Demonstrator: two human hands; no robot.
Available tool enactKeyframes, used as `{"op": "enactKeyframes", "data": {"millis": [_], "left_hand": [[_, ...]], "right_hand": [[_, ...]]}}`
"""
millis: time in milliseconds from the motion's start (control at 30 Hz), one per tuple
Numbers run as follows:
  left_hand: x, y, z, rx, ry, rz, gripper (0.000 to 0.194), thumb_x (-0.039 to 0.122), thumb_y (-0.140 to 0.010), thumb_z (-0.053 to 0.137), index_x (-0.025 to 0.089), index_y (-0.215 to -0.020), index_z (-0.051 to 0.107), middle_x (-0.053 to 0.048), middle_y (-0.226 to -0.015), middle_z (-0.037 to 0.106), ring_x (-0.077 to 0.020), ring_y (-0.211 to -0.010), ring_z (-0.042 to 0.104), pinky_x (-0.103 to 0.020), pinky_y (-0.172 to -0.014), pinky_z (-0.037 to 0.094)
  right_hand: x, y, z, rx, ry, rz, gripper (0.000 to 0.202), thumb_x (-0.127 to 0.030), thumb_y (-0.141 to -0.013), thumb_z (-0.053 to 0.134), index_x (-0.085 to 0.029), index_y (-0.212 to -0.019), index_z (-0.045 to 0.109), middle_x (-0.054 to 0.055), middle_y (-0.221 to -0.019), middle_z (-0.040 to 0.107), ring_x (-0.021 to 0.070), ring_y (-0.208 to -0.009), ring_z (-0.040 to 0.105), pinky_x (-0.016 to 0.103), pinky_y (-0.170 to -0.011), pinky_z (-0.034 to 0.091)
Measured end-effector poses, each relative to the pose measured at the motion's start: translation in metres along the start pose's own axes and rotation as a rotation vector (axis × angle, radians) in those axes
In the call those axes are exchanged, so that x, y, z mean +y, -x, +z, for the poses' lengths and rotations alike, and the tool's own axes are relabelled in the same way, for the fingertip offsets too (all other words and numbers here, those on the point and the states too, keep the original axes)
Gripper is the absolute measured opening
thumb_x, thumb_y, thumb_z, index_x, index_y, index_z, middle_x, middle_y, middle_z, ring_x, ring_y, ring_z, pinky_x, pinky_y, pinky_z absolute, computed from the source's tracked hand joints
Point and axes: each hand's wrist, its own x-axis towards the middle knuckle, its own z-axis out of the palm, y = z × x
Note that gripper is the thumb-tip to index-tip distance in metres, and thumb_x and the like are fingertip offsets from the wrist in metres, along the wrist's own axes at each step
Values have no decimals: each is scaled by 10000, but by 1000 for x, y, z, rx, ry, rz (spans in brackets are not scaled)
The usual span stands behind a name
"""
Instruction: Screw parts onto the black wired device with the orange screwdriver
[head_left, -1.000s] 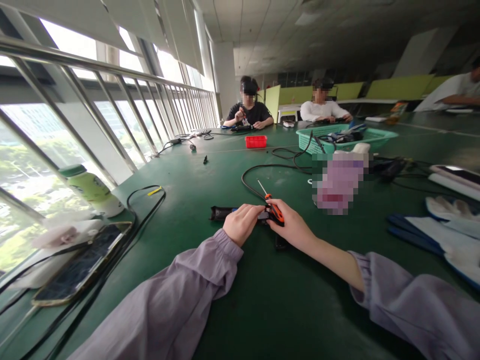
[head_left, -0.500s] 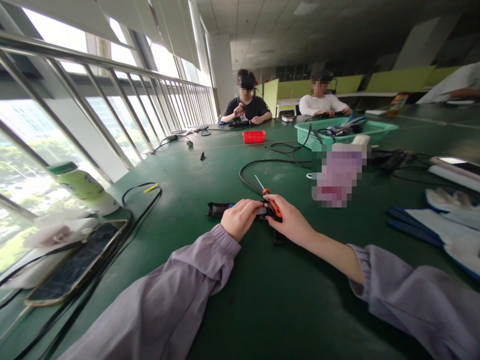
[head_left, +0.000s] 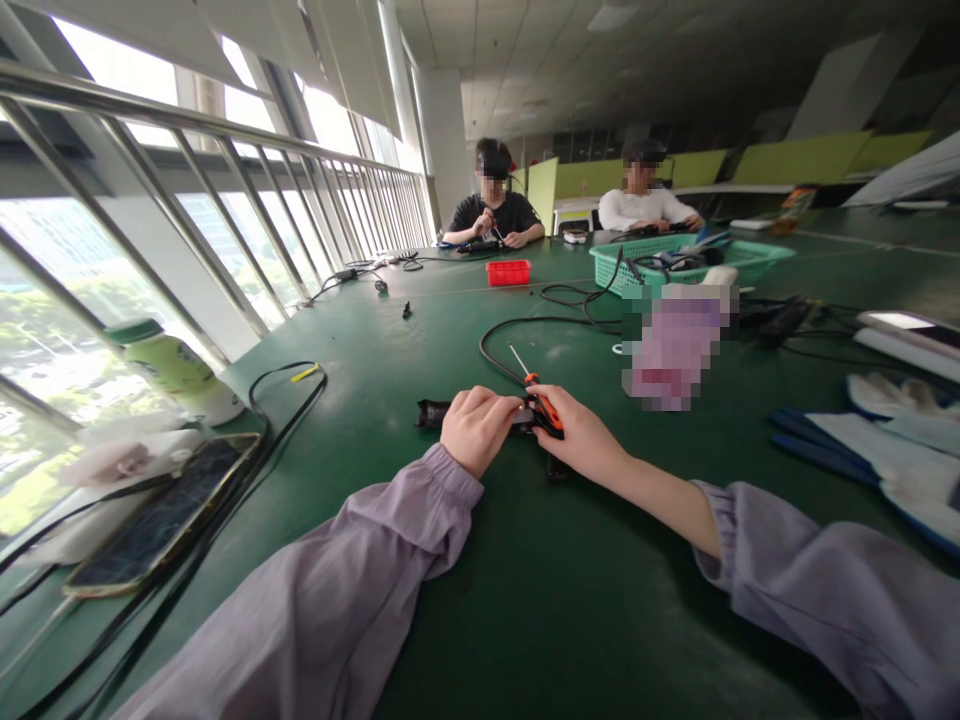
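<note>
In the middle of the green table a black elongated device (head_left: pixel 433 413) lies mostly under my hands, a dark part pointing toward me. My left hand (head_left: pixel 480 425) closes over its middle, fingertips pinched at its inner parts; what they pinch, if anything, is too small to make out. My right hand (head_left: pixel 577 432) is closed round a screwdriver (head_left: pixel 551 415) with an orange and black handle, its shaft slanting up and away to the left. The right fingertips also touch the device's right part. A black cable (head_left: pixel 491 345) curves just beyond.
A green basket (head_left: pixel 765 265) of tools and a red tray (head_left: pixel 508 273) stand farther off. At right lie gloves (head_left: pixel 862 440); at left, a phone (head_left: pixel 165 525), cables and a bottle (head_left: pixel 176 370) beside the railing. Two people (head_left: pixel 495 215) sit across the table.
My left hand's fingers have lifted and shifted slightly over the device. The right hand keeps the screwdriver in nearly the same place. The view has moved a little.
</note>
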Motion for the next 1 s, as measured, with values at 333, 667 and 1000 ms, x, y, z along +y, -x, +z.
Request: {"op": "enactKeyframes", "data": {"millis": [333, 667, 1000], "left_hand": [[3, 0, -6, -6, 121, 84, 161, 167, -914, 436, 174, -942, 595, -24, -841, 682, -110, -759, 613, -203, -691, 507], [9, -1, 3, -58, 165, 25, 230, 205, -933, 374, 176, -1011, 589, -60, -970, 639, -113, -842, 628, -205, -733, 519], [9, -4, 11, -71, 66, 98, 197, 210, -931, 391, 185, -987, 578, -12, -797, 663, -116, -724, 628, -225, -683, 498]], "right_hand": [[-5, 1, -2, -28, 56, -23, 443, -193, -761, 497, -224, -1197, 428, 76, -1154, 547, 229, -1042, 557, 388, -867, 475], [-5, 1, -1, -29, 70, -24, 451, -183, -765, 497, -230, -1206, 415, 78, -1164, 540, 235, -1072, 544, 400, -867, 479], [-5, 0, -2, -41, 70, -25, 464, -164, -754, 498, -222, -1207, 415, 85, -1170, 539, 224, -1094, 535, 390, -862, 481]]}}
